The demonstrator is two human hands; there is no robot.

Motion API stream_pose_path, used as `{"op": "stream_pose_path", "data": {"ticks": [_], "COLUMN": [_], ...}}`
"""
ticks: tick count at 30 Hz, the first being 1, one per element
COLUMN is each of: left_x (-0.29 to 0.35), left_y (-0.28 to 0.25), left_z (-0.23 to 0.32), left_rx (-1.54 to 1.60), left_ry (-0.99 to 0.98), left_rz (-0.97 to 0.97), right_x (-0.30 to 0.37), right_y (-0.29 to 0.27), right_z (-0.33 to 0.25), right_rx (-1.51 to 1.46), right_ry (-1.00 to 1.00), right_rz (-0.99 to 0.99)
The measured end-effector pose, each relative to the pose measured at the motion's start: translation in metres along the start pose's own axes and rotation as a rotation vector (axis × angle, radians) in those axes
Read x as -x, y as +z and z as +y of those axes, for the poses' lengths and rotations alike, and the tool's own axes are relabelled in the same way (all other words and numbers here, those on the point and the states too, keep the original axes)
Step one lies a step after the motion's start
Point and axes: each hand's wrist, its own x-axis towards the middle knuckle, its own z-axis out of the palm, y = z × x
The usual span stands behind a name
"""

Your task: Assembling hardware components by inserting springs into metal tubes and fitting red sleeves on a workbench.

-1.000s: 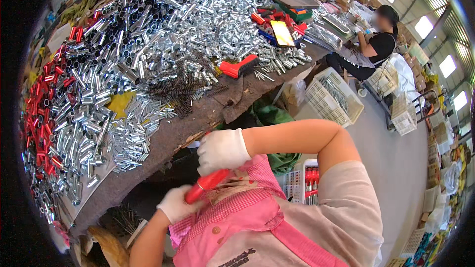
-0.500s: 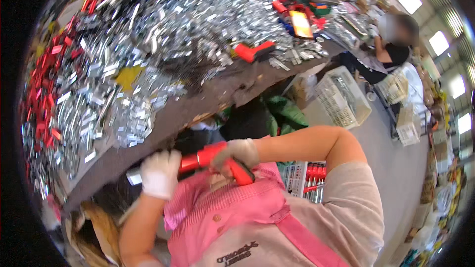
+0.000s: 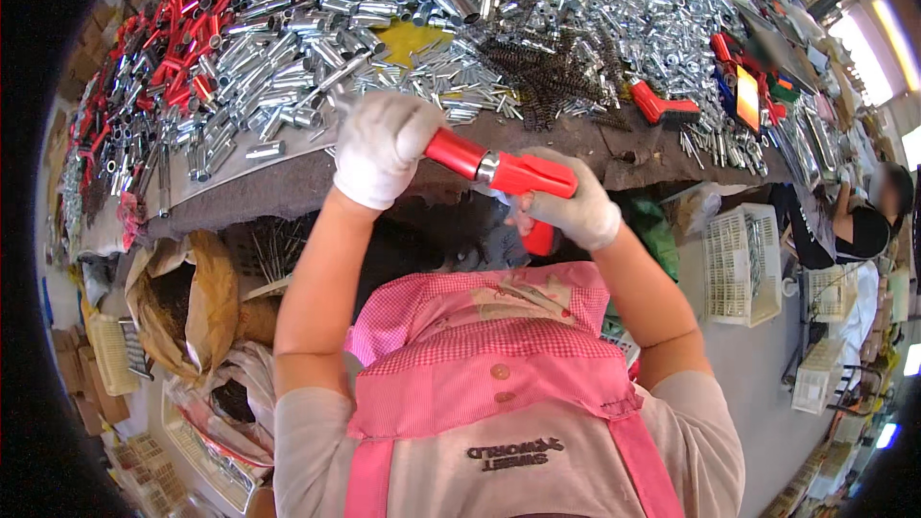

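Note:
My gloved left hand (image 3: 386, 146) is closed around the front end of a red tube (image 3: 457, 153). A bright metal collar (image 3: 488, 168) sits between this tube and the body of a red pistol-shaped tool (image 3: 537, 176). My gloved right hand (image 3: 580, 209) grips that tool from behind, with its red handle pointing down below the fingers. A silver piece (image 3: 341, 99) shows just past my left hand; whether it belongs to the held tool I cannot tell. Both hands are raised in front of the table's near edge.
Silver metal tubes (image 3: 317, 48) are heaped across the table, beside red parts (image 3: 197, 34) and dark springs (image 3: 556, 62). Another red-and-black pistol-shaped tool (image 3: 662, 104) lies nearer its edge. An open sack (image 3: 182, 302) stands lower left; a crate (image 3: 743, 264) and a person (image 3: 854, 216) are at right.
Both hands have lifted the red tool up and away from my body, toward the table. The view has swung, so the table now lies straighter ahead.

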Motion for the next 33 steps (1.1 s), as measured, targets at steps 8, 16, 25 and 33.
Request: {"op": "stream_pose_path", "data": {"ticks": [8, 16, 25, 33], "left_x": [0.055, 0.088, 0.086, 0.065], "left_y": [-0.004, 0.021, 0.029, 0.004], "left_z": [0.079, 0.120, 0.127, 0.124], "left_rx": [1.007, 1.473, 1.653, 1.249], "left_ry": [-0.606, -0.595, -0.428, -0.580], "left_rz": [-1.007, -1.218, -1.177, -1.295], "right_x": [-0.006, 0.007, 0.024, 0.041], "right_y": [-0.045, -0.032, -0.030, -0.042], "right_z": [-0.013, -0.015, -0.011, 0.020], "right_rx": [1.435, 1.600, 1.517, 1.375], "right_ry": [-0.756, -1.178, -1.229, -0.833], "right_rz": [-0.512, -0.804, -0.808, -0.514]}}
